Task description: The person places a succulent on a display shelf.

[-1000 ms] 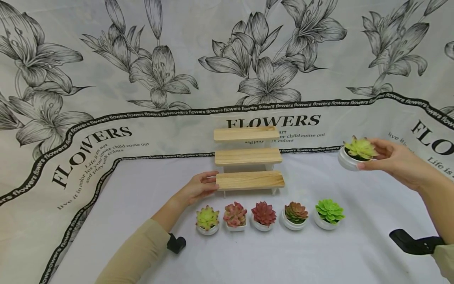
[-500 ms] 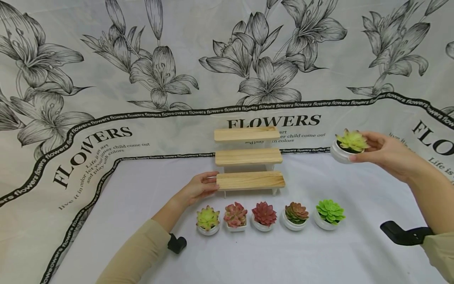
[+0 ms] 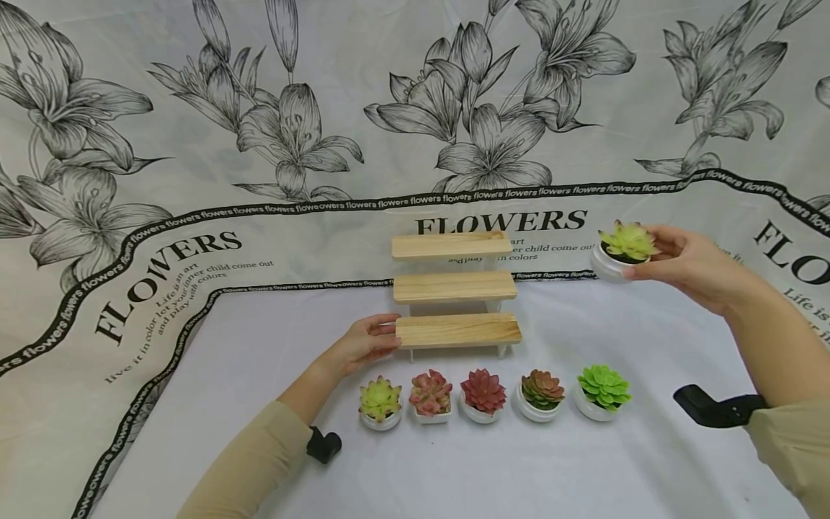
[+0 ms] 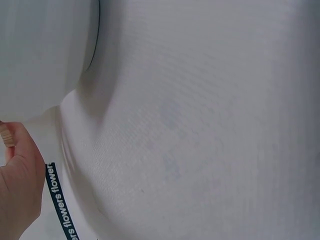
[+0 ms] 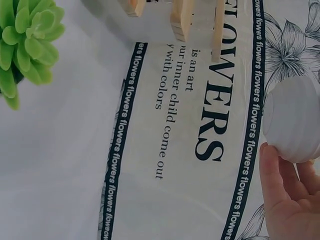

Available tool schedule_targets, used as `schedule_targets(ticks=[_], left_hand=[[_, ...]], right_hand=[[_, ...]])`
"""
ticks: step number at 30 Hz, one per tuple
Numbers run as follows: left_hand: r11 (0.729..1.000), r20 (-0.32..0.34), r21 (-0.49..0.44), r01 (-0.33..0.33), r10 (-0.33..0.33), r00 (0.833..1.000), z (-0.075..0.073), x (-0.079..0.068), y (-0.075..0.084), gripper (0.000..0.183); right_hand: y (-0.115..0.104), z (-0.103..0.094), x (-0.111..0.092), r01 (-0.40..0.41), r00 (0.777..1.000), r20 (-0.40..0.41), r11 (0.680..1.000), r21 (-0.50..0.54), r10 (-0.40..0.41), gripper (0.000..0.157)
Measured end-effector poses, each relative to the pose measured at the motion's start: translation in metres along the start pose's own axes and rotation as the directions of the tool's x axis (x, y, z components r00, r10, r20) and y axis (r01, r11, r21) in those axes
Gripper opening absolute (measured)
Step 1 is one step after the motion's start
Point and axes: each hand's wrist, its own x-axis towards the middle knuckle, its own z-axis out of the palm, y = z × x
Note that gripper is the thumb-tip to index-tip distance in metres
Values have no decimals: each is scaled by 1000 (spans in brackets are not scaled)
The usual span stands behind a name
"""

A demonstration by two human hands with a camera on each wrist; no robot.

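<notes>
My right hand point(image 3: 690, 270) holds a potted yellow-green succulent point(image 3: 625, 245) by its round white pot, raised at the right of the stand. In the right wrist view the pot point(image 5: 292, 120) shows from the side, with fingers against it. A three-step wooden display stand point(image 3: 457, 330) with white legs stands at the middle back of the table. My left hand point(image 3: 359, 342) grips the left end of its lowest board. The left wrist view shows that hand point(image 4: 20, 180) at the lower left, touching a wooden edge. All three boards bear nothing.
Several potted succulents stand in a row before the stand: yellow-green point(image 3: 380, 398), pink point(image 3: 431, 393), dark red point(image 3: 483, 391), brown-green point(image 3: 542, 390) and bright green point(image 3: 604, 388). A white cloth point(image 3: 519, 476) covers the table. A flower-printed backdrop point(image 3: 324, 245) hangs close behind.
My right hand has carried the yellow-green succulent up and left, nearer the stand. The left hand, the stand and the row of pots have stayed in place.
</notes>
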Motion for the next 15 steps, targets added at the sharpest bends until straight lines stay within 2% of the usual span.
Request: schedule_targets(ticks=[4, 15], left_hand=[[1000, 0, -6, 0, 0, 1000, 0, 1, -1, 55], [1000, -2, -19, 0, 0, 1000, 0, 2, -2, 54]], right_hand=[[-6, 3, 5, -20, 1000, 10, 1000, 10, 20, 78], [-19, 14, 19, -28, 999, 30, 999, 28, 27, 82]])
